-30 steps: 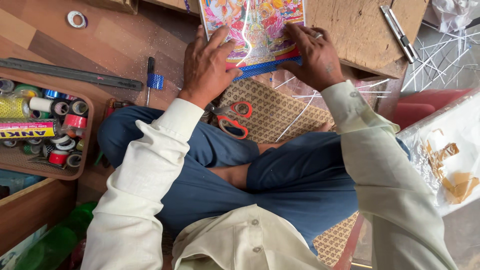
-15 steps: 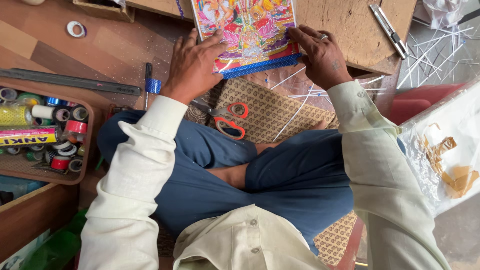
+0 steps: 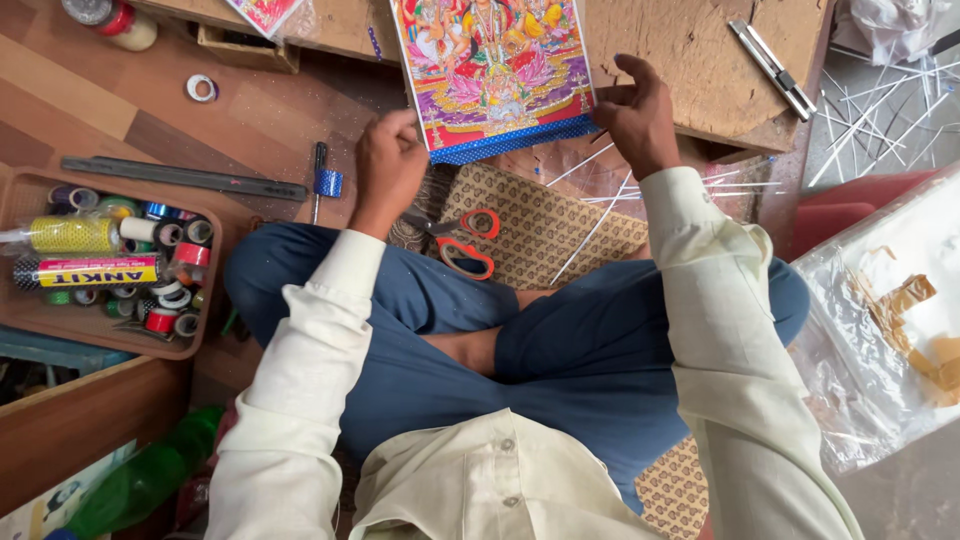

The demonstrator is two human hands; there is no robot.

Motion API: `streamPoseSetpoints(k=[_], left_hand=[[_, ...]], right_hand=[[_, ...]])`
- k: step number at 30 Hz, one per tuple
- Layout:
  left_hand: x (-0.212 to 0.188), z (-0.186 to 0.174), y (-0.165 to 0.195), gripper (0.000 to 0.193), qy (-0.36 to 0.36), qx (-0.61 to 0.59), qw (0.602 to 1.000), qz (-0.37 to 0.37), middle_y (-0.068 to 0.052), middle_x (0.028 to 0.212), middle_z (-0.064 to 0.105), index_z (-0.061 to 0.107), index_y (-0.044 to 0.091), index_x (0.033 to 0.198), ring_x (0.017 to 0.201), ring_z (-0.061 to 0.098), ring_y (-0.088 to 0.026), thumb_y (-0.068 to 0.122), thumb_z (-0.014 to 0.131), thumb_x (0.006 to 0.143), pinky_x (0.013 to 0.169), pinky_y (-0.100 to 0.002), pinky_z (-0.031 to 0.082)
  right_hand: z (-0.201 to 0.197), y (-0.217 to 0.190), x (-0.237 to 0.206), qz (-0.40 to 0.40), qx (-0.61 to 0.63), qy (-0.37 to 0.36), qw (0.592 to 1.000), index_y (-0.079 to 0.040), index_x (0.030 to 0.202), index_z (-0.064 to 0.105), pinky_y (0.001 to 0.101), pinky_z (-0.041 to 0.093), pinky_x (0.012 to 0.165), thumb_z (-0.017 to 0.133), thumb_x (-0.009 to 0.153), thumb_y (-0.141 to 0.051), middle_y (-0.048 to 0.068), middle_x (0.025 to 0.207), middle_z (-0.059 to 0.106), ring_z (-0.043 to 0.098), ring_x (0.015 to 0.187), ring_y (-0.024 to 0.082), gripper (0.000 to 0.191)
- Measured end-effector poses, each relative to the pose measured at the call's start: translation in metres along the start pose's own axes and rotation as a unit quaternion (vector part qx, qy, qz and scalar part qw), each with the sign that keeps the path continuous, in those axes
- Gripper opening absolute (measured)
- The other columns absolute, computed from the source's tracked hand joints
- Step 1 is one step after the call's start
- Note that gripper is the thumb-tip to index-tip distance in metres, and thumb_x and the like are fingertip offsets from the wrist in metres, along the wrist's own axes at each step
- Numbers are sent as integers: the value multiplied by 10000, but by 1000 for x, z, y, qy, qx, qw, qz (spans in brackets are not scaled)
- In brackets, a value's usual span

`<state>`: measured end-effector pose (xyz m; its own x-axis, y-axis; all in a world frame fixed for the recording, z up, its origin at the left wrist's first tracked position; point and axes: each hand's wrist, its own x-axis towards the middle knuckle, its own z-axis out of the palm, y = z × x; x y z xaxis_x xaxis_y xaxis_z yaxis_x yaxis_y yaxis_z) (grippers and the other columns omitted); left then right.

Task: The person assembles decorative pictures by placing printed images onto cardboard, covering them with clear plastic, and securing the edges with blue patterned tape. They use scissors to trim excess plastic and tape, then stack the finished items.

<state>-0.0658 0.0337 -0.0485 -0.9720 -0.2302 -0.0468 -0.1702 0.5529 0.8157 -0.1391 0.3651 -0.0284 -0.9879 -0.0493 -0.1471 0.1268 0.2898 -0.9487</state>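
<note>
**Both hands at the lower corners of a bright printed picture**

The person sits cross-legged on a patterned mat (image 3: 560, 225), holding a colourful printed picture (image 3: 492, 75) against the edge of a low wooden worktop (image 3: 690, 60). The left hand (image 3: 388, 168) has its fingers curled shut on the lower left corner; the right hand (image 3: 636, 112) pinches the lower right corner by the blue dotted border. My guess is the picture is being lined up or its edge trimmed with tape; the next move would need a steady grip and both corners kept level. Orange-handled scissors (image 3: 468, 245) lie on the mat just below. The picture's top is cut off, and I cannot tell what, if anything, sits under the fingers.
</note>
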Motion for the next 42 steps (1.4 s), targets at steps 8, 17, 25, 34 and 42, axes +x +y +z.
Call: streamPoseSetpoints(k=[8, 17, 25, 34, 42], left_hand=[[5, 21, 3, 208, 46, -301, 952, -42, -53, 856, 770, 742, -35, 968, 759, 711, -133, 132, 781, 849, 683, -292, 566], [59, 23, 44, 372, -200, -570, 776, -181, -110, 1062, 762, 645, 27, 1204, 878, 781, -206, 145, 737, 863, 670, -360, 651], [-52, 72, 135, 519, -205, -627, 748, -68, -87, 1232, 684, 567, 53, 1392, 1081, 698, -206, 53, 754, 908, 883, -385, 591], [-47, 23, 141, 889, -427, -606, 665, -87, -213, 1332, 656, 528, -64, 1448, 1226, 667, -328, 693, 503, 982, 1035, -544, 556], [-131, 91, 135, 358, -487, -371, 789, -53, -168, 1105, 756, 686, -84, 1178, 926, 718, -196, 87, 793, 883, 872, -353, 588]], right_hand=[[-1, -8, 11, -18, 118, 57, 991, 132, 1376, 538, 321, 613, 831, 756, 816, 28, 222, 1021, 771, 764, 909, 240, 610], [-15, 21, 33, 38, 477, 23, 878, -2, 1236, 569, 396, 529, 737, 708, 923, -47, 90, 980, 714, 663, 878, 228, 345], [-18, -41, -90, -17, 615, 55, 786, -20, 1331, 559, 441, 523, 1069, 682, 867, -43, 96, 1250, 699, 683, 1155, 263, 481], [-160, -24, -290, -70, 478, 157, 862, 57, 1400, 511, 452, 541, 1080, 687, 808, 28, 189, 1309, 662, 686, 1160, 289, 619], [-185, 11, -351, 8, 464, 163, 871, 58, 1471, 462, 411, 579, 1005, 740, 781, 21, 183, 1290, 671, 696, 1107, 253, 744]])
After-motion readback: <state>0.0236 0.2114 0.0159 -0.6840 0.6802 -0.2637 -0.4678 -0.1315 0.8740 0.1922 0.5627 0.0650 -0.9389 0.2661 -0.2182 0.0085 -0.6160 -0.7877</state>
